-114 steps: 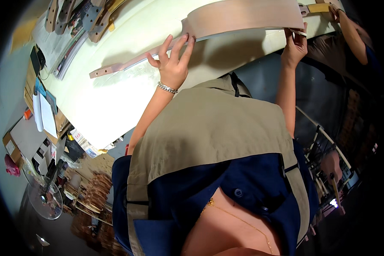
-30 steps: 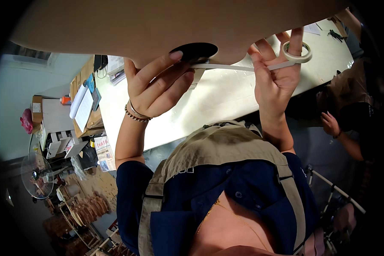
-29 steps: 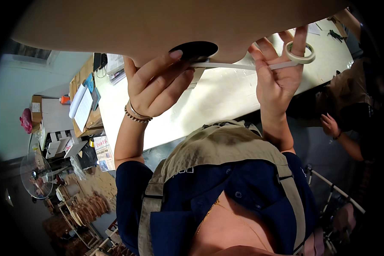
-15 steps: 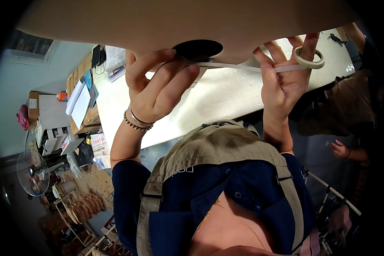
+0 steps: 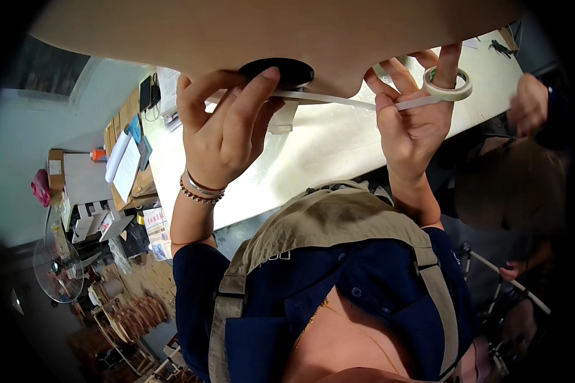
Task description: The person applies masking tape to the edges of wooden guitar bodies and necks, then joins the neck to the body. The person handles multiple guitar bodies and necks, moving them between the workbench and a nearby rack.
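Note:
A large pale, smooth body (image 5: 172, 38) with a curved outline hangs across the top, its kind not fully shown. On its near edge sits a black oval (image 5: 278, 69). My left hand (image 5: 227, 131) is at this edge, a finger on the black oval and the others bent around a strip of white tape (image 5: 332, 99). From there the strip runs taut to my right hand (image 5: 418, 124). A roll of masking tape (image 5: 467, 89) hangs around a raised finger of that hand, and its thumb lies by the strip. The left fingertips partly hide the strip's end.
A pale worktable (image 5: 236, 198) lies beneath, with papers and a phone (image 5: 149, 92) by its left edge. Further left are an open notebook (image 5: 124, 163), a fan (image 5: 57, 268) and racked wooden pieces (image 5: 137, 319). Another person's hand (image 5: 529, 105) is at the right.
The pale body and both hands have shifted slightly left in view. My left index finger has lifted from the strip onto the black oval. Another person's hand has come in at right.

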{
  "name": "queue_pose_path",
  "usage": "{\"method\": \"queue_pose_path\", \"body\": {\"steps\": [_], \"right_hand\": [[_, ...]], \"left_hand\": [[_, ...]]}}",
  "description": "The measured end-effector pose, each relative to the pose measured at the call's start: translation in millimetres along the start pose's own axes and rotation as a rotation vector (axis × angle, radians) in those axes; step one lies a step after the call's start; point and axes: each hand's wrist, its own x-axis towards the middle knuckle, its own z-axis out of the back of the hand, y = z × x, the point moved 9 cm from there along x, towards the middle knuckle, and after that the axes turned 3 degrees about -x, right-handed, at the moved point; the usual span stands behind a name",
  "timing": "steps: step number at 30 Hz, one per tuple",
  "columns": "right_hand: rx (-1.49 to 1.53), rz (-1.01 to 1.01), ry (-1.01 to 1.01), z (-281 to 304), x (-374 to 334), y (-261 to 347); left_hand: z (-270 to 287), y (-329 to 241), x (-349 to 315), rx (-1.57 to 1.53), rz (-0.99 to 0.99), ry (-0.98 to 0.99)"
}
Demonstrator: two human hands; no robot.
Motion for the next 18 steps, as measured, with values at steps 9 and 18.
{"method": "queue_pose_path", "body": {"steps": [9,18], "right_hand": [[-0.042,-0.019,-0.012,0,-3,1],[0.048,0.036,0.006,-1,-1,2]], "left_hand": [[-7,-5,4,0.167,-0.022,0.139],[-9,-8,7,0.254,0.073,0.166]]}}
